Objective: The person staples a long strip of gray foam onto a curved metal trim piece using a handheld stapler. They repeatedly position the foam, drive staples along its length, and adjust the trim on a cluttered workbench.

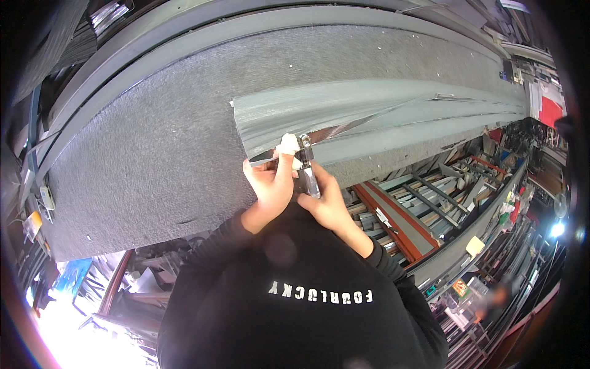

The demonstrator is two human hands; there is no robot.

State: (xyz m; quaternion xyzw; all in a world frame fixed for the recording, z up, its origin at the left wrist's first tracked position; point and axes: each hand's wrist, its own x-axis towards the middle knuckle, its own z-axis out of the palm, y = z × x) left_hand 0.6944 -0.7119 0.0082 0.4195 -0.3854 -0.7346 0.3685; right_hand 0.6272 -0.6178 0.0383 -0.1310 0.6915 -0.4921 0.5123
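A grey panel is carried by the worktop beneath it. The panel's near left corner is held in the left hand's grip; at the panel's near edge, a metal tool is held by the right hand.

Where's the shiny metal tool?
The metal tool is near the middle of the head view, in the right hand, just right of the left hand and by the long grey strip.
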